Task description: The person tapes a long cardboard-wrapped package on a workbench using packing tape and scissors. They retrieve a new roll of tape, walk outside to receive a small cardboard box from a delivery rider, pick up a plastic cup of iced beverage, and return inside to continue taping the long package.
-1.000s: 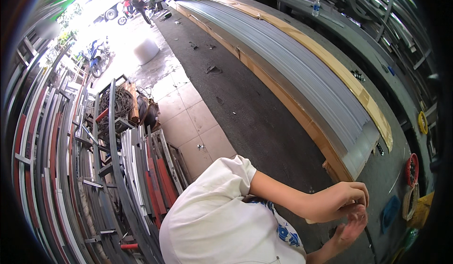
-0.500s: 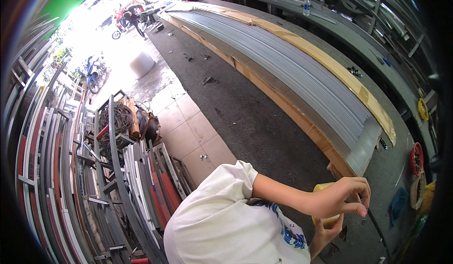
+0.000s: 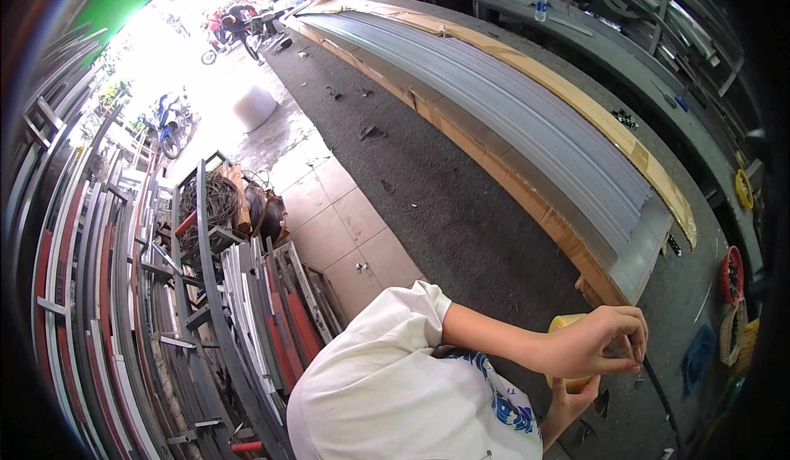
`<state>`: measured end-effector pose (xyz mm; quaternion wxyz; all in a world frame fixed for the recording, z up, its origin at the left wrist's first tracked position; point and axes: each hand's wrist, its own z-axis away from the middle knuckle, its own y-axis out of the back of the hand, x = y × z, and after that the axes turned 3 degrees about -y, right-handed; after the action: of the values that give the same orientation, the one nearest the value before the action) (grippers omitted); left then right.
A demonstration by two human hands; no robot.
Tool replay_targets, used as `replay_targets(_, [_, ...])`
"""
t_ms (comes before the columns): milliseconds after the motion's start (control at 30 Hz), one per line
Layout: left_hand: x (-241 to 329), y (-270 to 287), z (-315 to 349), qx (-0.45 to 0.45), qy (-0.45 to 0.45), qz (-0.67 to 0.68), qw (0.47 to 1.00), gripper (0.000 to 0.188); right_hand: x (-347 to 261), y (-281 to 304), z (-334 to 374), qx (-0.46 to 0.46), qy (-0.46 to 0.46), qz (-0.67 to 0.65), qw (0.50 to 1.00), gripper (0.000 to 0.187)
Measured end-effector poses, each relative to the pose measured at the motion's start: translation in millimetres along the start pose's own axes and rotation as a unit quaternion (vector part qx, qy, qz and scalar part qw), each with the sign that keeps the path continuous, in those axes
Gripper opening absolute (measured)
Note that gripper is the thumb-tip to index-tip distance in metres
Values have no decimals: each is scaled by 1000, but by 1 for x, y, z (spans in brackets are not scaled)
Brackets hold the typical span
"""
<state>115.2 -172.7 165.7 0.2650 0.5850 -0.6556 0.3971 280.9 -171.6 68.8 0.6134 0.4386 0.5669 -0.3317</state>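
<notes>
We judge the work to be under way: the yellow roll (image 3: 564, 322) is already in hand, partly hidden behind our left hand (image 3: 605, 341). Beyond both hands, the slats (image 3: 527, 123) lie stacked on cardboard (image 3: 568, 242). How much is left we cannot tell. Our left forearm reaches across, its wrist bent, thumb and fingertips drawn together; whether they pinch anything is unclear. Our right hand (image 3: 573, 402), nearer us and below the left, grips the roll from underneath, its palm mostly hidden.
</notes>
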Motion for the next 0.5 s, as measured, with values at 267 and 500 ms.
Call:
replay_targets(267, [-2,-7,3,-3,-14,-14,1000,17,8,5,5,-18,2,-33,999,68])
replay_targets(500, [-1,-13,2,-2,-53,-54,997,16,8,20,11,-80,2,-52,995,71])
